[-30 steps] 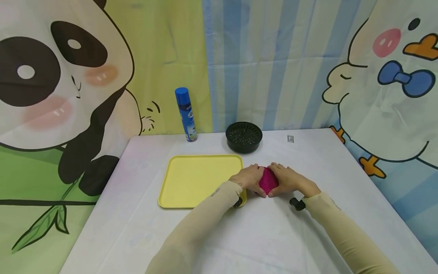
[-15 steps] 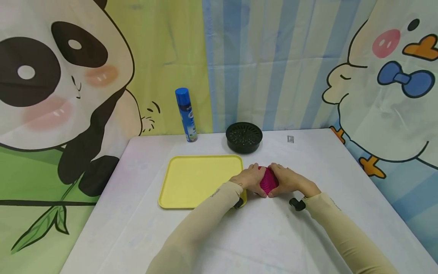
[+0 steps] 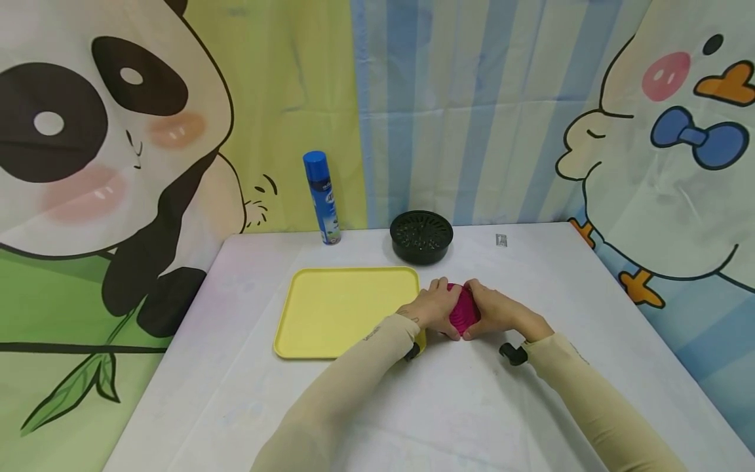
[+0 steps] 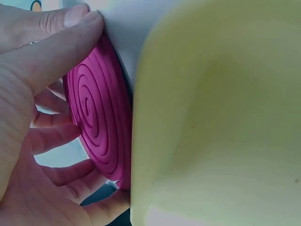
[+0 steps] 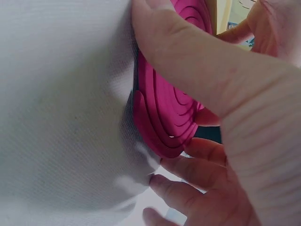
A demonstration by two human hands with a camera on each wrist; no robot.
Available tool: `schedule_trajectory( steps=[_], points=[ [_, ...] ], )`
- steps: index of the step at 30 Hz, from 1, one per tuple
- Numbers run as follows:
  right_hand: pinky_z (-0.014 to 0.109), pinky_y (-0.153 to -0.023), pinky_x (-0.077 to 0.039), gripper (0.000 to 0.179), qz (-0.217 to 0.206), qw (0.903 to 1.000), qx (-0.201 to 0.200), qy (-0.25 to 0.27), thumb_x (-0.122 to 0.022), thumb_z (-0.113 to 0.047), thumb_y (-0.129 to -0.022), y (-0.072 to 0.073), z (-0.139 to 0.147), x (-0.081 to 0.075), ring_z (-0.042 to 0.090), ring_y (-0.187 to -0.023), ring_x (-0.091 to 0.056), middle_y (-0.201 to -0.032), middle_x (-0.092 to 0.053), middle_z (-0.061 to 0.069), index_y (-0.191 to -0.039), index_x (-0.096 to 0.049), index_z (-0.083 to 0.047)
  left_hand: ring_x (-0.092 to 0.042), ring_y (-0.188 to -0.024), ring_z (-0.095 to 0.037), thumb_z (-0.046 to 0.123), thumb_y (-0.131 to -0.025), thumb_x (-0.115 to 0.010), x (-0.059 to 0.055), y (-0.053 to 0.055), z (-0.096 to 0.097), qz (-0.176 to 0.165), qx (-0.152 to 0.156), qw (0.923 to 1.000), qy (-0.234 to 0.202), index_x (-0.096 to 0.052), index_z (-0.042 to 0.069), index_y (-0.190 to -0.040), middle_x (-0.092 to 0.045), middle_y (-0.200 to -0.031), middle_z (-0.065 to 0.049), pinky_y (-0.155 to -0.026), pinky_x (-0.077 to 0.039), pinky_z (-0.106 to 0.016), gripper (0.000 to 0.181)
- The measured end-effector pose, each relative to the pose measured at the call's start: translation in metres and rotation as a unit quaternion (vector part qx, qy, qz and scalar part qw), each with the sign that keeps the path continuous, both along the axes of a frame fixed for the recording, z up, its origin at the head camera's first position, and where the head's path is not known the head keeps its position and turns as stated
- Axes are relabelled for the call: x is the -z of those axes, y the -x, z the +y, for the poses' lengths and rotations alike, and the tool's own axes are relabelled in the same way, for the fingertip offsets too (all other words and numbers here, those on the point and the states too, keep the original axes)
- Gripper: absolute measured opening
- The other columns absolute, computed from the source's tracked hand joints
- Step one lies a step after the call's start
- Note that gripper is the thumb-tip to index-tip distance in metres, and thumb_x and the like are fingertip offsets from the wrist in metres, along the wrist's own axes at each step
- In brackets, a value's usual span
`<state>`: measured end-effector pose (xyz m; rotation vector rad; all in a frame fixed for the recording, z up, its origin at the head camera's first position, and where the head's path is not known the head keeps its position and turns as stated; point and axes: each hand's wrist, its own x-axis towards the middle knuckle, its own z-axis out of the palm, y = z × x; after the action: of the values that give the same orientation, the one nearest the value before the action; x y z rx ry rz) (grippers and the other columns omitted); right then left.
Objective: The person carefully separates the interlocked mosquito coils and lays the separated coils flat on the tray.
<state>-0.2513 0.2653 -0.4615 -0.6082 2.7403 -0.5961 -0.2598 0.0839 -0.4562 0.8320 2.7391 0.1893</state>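
Note:
Both hands hold a magenta spiral mosquito coil (image 3: 464, 311) just off the right side of a yellow tray (image 3: 348, 314). My left hand (image 3: 435, 308) grips the coil's left edge; in the left wrist view its thumb lies over the near rim and its fingers curl at the far rim. The right hand (image 3: 498, 311) grips the opposite edge, with the thumb across the coil (image 5: 169, 108) in the right wrist view. The two thumb tips meet at the near edge. The coil's spiral (image 4: 99, 113) looks whole, its outer end lying close along the rim. Parts of the coil are hidden by the hands.
At the back of the white table (image 3: 248, 406) stands a round black slotted holder (image 3: 421, 237). A blue spray can (image 3: 322, 198) is upright to its left. A small silvery metal piece (image 3: 501, 240) lies to its right. Printed curtains hang behind.
The coil and the fingers around its far edge have risen very slightly. Both hands keep their grip in nearly the same place; nothing else has moved.

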Motion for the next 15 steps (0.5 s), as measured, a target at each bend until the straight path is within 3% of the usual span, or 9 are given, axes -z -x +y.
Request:
schedule_trajectory(
  steps=[15],
  points=[
    [0.051, -0.098, -0.054, 0.105, -0.002, 0.9991, 0.030, 0.028, -0.093, -0.037, -0.071, -0.0089, 0.0005, 0.0029, 0.029, -0.108, -0.061, -0.123, -0.059, 0.022, -0.141, -0.028, 0.005, -0.039, -0.128, -0.020, 0.051, -0.072, -0.089, 0.0009, -0.0040, 0.0041, 0.026, 0.006, 0.9997, -0.002, -0.038, 0.019, -0.149, -0.041, -0.140, -0.008, -0.096, -0.055, -0.038, 0.098]
  ],
)
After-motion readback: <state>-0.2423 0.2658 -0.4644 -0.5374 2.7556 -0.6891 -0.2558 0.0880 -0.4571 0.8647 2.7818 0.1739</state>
